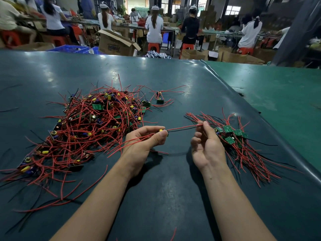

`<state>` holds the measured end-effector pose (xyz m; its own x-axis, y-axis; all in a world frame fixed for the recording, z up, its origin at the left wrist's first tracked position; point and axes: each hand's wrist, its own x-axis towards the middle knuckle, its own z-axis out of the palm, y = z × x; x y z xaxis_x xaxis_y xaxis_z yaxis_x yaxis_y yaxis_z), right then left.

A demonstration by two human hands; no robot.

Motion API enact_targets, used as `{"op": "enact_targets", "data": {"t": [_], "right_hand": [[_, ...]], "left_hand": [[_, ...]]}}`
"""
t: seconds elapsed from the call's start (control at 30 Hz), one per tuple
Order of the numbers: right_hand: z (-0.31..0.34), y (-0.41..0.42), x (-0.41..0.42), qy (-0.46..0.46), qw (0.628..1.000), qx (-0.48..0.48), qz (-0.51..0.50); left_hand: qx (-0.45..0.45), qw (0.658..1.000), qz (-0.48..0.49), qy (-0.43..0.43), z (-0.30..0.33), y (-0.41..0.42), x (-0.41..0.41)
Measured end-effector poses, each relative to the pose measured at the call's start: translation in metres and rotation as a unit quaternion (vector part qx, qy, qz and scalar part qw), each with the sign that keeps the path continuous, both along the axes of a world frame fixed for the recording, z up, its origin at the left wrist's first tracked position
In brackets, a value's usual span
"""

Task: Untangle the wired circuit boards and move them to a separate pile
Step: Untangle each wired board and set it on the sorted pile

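Red wires knot the big heap (83, 129) on the left of the dark surface (173, 188), boards buried among them, so each must be drawn out singly; the left hand (147, 138) pinches one board (163, 131) free of the heap, apparently to steady it; its wires (184, 128) stretch taut to the right hand (206, 143), whose thumb and fingers pinch their ends, probably to straighten them; beside that hand lies the sorted pile (232, 136), boards together, wires fanned out.
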<state>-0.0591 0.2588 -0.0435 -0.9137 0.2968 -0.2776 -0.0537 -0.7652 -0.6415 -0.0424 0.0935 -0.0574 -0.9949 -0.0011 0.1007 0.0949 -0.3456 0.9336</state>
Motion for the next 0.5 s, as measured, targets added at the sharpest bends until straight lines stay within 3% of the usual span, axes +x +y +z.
{"op": "enact_targets", "data": {"t": [0.1,0.27,0.5], "right_hand": [[0.000,0.000,-0.001,0.006,1.000,0.030,-0.006],[-0.007,0.002,-0.004,0.030,0.959,0.258,-0.109],[-0.013,0.006,-0.006,0.050,0.933,0.323,-0.151]], "left_hand": [[0.026,0.999,-0.017,-0.018,0.001,-0.002,0.000],[0.035,0.998,-0.031,-0.035,0.001,-0.004,0.002],[0.002,0.998,-0.045,-0.036,-0.001,-0.004,0.002]]}}
